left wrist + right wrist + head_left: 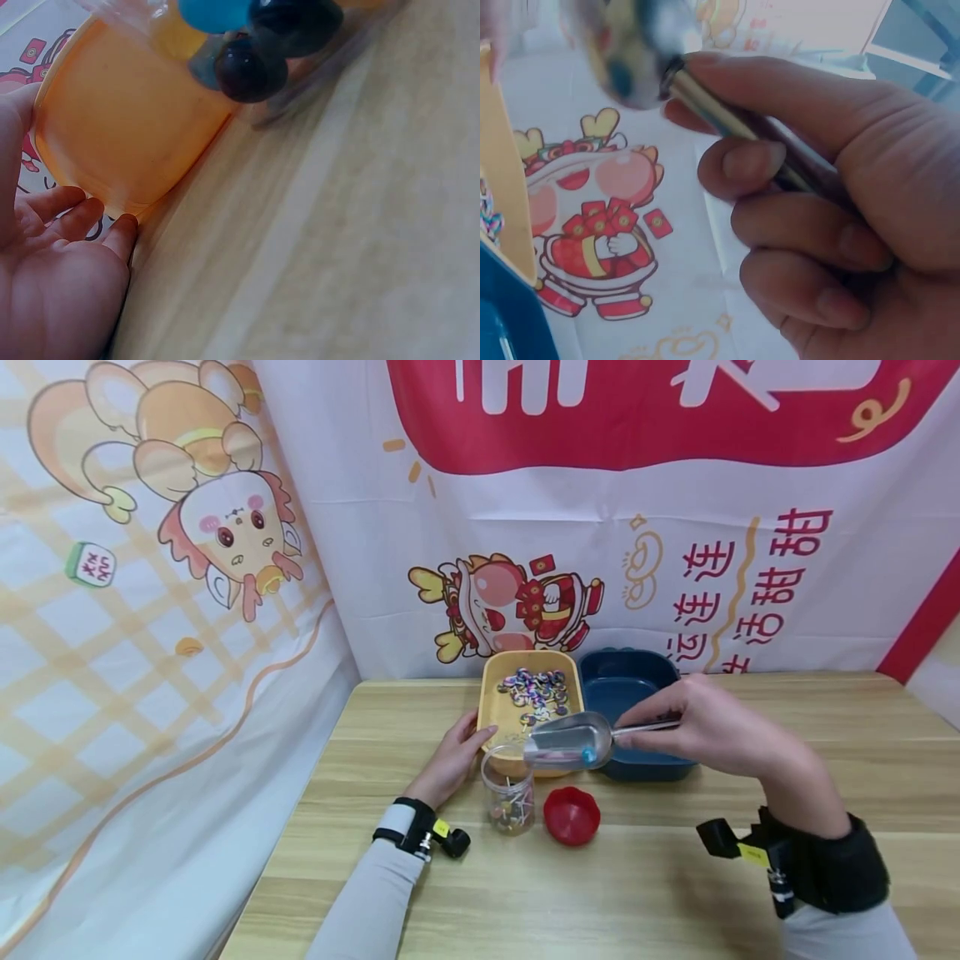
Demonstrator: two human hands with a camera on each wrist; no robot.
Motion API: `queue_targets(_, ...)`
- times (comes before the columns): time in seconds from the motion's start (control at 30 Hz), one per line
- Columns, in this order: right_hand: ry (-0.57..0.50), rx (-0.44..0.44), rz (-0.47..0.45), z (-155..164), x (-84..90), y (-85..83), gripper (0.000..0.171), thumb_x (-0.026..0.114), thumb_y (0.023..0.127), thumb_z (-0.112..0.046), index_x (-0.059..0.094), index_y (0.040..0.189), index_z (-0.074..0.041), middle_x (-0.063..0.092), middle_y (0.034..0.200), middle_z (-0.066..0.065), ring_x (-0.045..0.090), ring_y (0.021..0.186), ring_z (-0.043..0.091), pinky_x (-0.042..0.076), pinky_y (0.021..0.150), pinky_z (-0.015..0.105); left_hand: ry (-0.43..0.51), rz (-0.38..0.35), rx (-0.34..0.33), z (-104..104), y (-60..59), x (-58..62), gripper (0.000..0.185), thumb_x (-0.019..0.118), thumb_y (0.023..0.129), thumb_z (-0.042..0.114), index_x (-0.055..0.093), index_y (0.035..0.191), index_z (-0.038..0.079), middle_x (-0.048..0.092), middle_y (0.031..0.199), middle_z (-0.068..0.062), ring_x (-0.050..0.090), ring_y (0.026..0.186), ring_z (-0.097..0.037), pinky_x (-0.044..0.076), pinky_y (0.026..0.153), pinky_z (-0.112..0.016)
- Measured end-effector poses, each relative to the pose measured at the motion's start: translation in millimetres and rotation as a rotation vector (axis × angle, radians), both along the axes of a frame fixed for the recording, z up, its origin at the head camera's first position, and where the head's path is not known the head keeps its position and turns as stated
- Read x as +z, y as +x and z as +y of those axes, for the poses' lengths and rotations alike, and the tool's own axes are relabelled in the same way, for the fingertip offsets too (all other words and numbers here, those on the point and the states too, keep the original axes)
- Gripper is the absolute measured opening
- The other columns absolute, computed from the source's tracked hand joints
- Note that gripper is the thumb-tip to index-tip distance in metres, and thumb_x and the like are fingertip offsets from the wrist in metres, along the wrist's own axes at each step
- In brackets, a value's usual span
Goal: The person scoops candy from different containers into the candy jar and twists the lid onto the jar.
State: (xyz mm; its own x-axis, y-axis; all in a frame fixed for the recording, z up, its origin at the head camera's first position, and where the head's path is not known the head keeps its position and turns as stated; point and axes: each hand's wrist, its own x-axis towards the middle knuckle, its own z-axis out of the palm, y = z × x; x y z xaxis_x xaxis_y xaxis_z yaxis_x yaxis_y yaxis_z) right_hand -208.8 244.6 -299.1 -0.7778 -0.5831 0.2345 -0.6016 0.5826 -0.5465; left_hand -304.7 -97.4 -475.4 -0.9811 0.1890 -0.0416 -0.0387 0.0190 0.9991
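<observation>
My right hand (708, 727) grips the handle of a metal scoop (573, 735), its fingers curled round it in the right wrist view. The scoop reaches left, its mouth at the rim of a clear jar (493, 793). Something small and blue shows at the scoop's base. Small lollipops with white sticks lie in the jar's lower part. My left hand (452, 756) holds the near left corner of a yellow tray (495, 693), thumb at the rim and fingertips against the outer wall. Swirled lollipops (536, 689) are heaped in that tray.
A dark blue tray (626, 672) stands right against the yellow one, partly behind my right hand. A small red scalloped bowl (572, 816) sits just right of the jar. Printed cloth (360, 568) hangs behind and left of the wooden table (600, 902).
</observation>
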Motion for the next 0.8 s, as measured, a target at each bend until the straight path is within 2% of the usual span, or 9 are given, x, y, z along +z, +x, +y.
queue_targets(0.1, 0.015, -0.004, 0.000, -2, 1.4, 3.2, 0.018, 0.080, 0.090, -0.034, 0.083, 0.103, -0.022, 0.076, 0.091, -0.014, 0.061, 0.070, 0.010, 0.048, 0.057, 0.023, 0.002, -0.004, -0.001, 0, 0.6, 0.3, 0.065, 0.059, 0.104, 0.025, 0.030, 0.161, 0.010, 0.030, 0.166, -0.012, 0.032, 0.151, -0.026, 0.031, 0.123, -0.040)
queue_targets(0.53, 0.020, -0.018, 0.016, 3, -2.3, -3.4, 0.018, 0.079, 0.091, -0.033, 0.082, 0.104, -0.021, 0.075, 0.089, -0.013, 0.061, 0.069, 0.010, 0.050, 0.058, 0.024, 0.000, 0.013, 0.000, -1, 0.1, -1.0, 0.065, 0.059, 0.104, 0.026, 0.031, 0.160, 0.010, 0.034, 0.165, -0.012, 0.035, 0.150, -0.025, 0.032, 0.123, -0.039)
queue_targets(0.8, 0.042, -0.073, 0.047, 7, -6.1, -8.7, 0.015, 0.079, 0.091, -0.028, 0.082, 0.102, -0.019, 0.074, 0.087, -0.010, 0.060, 0.071, 0.013, 0.050, 0.058, 0.024, 0.002, -0.005, 0.001, -1, 0.7, -0.7, 0.067, 0.060, 0.104, 0.026, 0.029, 0.161, 0.011, 0.032, 0.165, -0.011, 0.034, 0.150, -0.024, 0.032, 0.123, -0.038)
